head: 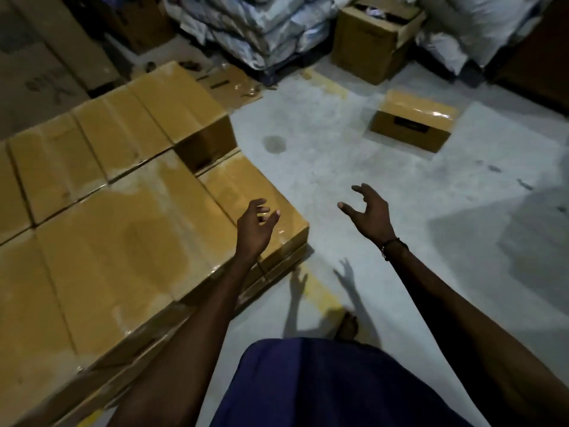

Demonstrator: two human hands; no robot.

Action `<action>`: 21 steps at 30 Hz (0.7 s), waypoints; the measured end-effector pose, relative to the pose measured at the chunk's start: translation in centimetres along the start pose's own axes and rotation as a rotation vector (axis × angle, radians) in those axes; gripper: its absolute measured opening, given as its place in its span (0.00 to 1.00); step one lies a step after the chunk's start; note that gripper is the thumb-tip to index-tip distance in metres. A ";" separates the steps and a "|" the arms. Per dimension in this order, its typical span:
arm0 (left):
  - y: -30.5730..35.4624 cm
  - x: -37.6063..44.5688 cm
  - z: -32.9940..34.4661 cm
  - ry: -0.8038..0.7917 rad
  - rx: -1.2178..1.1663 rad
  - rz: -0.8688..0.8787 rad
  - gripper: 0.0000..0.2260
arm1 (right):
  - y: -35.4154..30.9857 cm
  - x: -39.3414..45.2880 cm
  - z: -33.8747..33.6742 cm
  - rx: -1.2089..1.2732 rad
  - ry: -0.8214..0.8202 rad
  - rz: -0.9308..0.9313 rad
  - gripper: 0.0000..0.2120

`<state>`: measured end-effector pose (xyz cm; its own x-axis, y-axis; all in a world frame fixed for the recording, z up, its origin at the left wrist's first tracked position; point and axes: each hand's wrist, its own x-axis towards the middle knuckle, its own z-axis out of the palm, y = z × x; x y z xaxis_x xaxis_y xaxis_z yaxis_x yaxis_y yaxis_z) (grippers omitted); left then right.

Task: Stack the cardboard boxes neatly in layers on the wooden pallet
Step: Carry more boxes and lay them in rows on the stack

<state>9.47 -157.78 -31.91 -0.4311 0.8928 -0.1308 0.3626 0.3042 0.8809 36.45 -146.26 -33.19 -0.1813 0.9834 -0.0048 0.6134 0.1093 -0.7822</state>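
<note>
Hands out front, both empty — left hand (pixel 257 224) over the corner of the stacked boxes (pixel 123 211), fingers loosely spread; right hand (pixel 371 211) over bare floor (pixel 338 143), fingers splayed and half-curled. Single taped box (pixel 412 120) on the floor, well apart from the stack. Pallet hidden beneath the boxes.

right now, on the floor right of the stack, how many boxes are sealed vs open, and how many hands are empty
sealed box: 1
open box: 1
empty hands: 2, left hand and right hand
total: 4
</note>
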 end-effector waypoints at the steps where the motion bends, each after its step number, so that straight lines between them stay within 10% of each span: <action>1: 1.4 0.8 2.1 -0.018 -0.004 0.005 0.19 | 1.3 0.6 -1.7 0.018 0.032 0.022 0.29; 21: 24.5 17.3 39.4 -0.292 -0.127 0.200 0.15 | 18.2 17.2 -29.4 0.189 0.397 0.158 0.25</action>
<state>43.42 -121.77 -30.48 -0.1016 0.9931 -0.0580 0.3023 0.0864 0.9493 67.16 -123.12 -29.19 0.2339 0.9692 0.0773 0.4522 -0.0381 -0.8911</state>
